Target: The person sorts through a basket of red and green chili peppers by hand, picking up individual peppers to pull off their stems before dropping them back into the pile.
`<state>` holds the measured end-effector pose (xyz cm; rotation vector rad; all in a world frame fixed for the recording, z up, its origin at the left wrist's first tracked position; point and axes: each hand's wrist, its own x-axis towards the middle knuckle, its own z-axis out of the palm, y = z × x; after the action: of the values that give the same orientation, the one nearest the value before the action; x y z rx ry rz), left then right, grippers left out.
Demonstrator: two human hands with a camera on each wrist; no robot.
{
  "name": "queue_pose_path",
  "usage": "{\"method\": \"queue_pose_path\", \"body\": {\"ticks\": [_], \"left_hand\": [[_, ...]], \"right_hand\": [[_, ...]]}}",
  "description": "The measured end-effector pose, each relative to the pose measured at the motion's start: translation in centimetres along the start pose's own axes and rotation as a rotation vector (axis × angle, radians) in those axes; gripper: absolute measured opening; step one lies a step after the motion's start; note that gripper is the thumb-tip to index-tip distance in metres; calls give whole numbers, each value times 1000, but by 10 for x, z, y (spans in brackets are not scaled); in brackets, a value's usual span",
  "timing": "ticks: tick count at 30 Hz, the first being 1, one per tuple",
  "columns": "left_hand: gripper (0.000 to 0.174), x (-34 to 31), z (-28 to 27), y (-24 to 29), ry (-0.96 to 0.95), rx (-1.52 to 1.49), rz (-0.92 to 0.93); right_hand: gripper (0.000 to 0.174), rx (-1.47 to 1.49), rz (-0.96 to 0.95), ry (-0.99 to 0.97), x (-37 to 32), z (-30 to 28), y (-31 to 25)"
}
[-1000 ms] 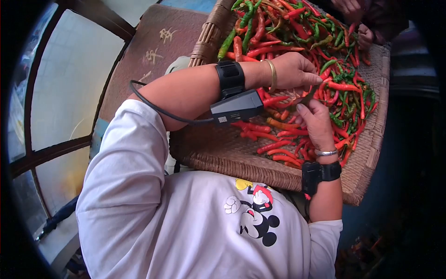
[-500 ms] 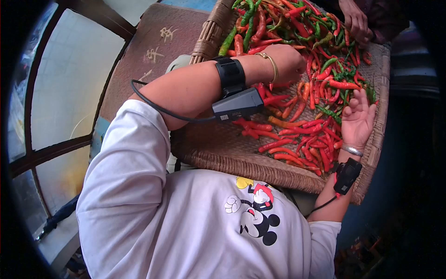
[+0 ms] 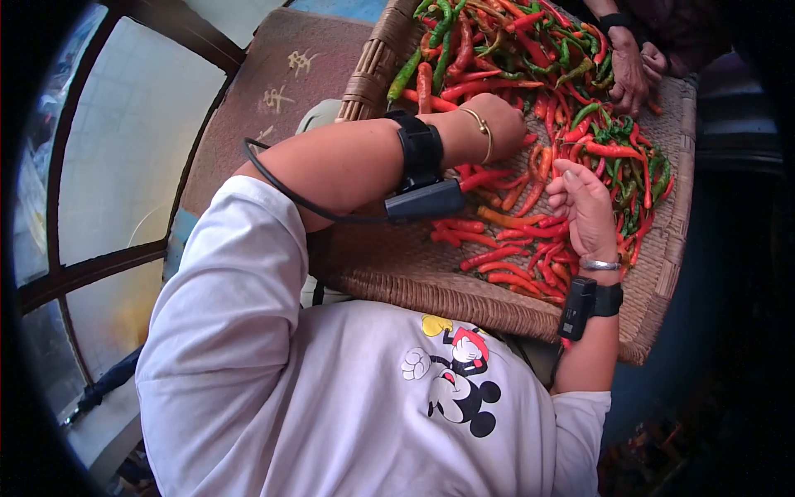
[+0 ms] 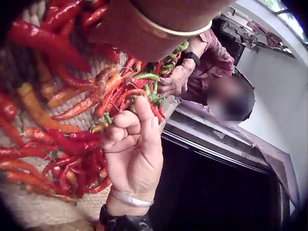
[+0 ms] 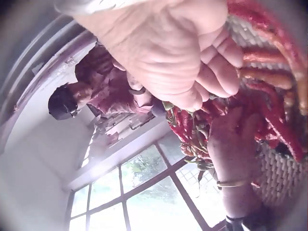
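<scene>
I have one woven basket [image 3: 447, 303] across the frame's upper right. My left hand [image 3: 499, 128], upper centre, hides its fingertips, so I can't tell whether it grips anything; my right hand [image 3: 584, 207], right of centre, is loosely curled and empty. The peppers [image 3: 613, 151], too many to count, lie inside: probably light, smooth, easily bruised, best pinched near the stem. I count two bangles [image 3: 599, 265].

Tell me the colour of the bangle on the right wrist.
The bangle is silver; it shows best in the left wrist view.
</scene>
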<state>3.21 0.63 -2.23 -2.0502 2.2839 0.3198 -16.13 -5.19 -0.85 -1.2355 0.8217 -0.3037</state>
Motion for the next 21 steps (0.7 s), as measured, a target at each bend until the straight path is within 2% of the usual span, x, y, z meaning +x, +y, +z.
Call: {"method": "queue_pose_path", "body": {"ticks": [3, 5, 6, 8, 9, 10, 12, 16, 18, 21], "left_hand": [[19, 5, 4, 0, -28, 43, 1], [17, 6, 5, -3, 169, -1, 118], [17, 3, 0, -3, 173, 4, 122], [18, -3, -10, -2, 489, -318, 185], [20, -5, -13, -1, 532, -380, 177], [20, -3, -14, -2, 534, -379, 179], [21, -3, -11, -1, 413, -915, 173], [24, -2, -10, 5, 371, -1114, 187], [26, -4, -15, 9, 167, -1346, 94], [23, -1, -11, 12, 102, -1482, 122]], "right_hand": [[25, -68, 20, 18, 0, 5, 4], [27, -144, 27, 40, -1, 8, 4], [27, -143, 20, 43, -2, 9, 3], [27, -259, 4, 72, -2, 13, 0], [27, -260, -8, 87, -3, 16, -2], [27, -261, -10, 89, -3, 19, -3], [28, -290, -133, 86, -4, 23, -3], [24, -360, -125, 61, -5, 27, -4], [19, -379, -150, 18, -3, 26, -2], [14, -358, -191, 4, -4, 28, -2]]}}
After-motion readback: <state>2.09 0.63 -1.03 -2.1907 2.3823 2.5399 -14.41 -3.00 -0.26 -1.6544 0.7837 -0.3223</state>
